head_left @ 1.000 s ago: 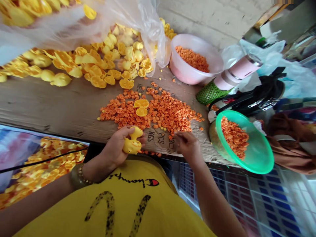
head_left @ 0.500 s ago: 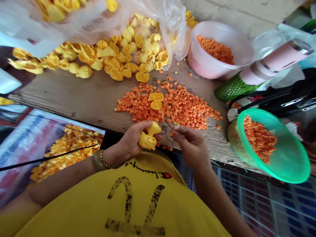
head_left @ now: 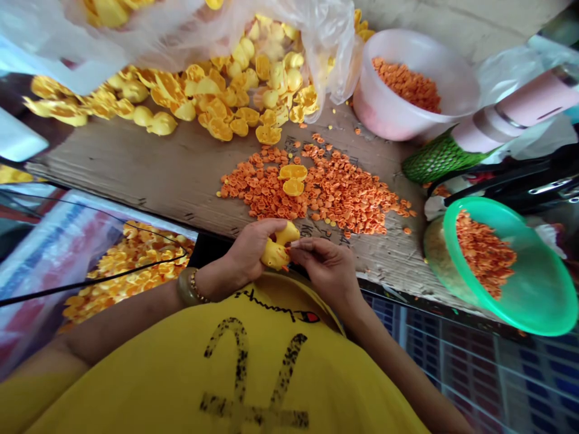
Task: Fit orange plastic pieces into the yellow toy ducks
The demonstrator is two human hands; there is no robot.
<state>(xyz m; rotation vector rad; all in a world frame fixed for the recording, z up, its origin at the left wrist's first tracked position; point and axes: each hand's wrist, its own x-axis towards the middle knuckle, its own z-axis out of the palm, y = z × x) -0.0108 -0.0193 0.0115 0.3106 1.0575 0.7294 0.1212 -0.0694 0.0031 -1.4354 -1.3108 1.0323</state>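
- yellow duck (head_left: 274,255) inside curled fingers, left hand (head_left: 246,250)
- right hand (head_left: 332,271): fingertips drawn together at duck, contents unclear
- fine fingertip work, seemingly; calls for steady grip

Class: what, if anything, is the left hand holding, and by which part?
The left hand holds a yellow plastic piece by its picture-left side.

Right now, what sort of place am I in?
Probably a small workshop or a home assembly spot: loose orange pieces heaped on cardboard, many yellow molded parts beside a plastic bag, and more orange pieces in a green bowl.
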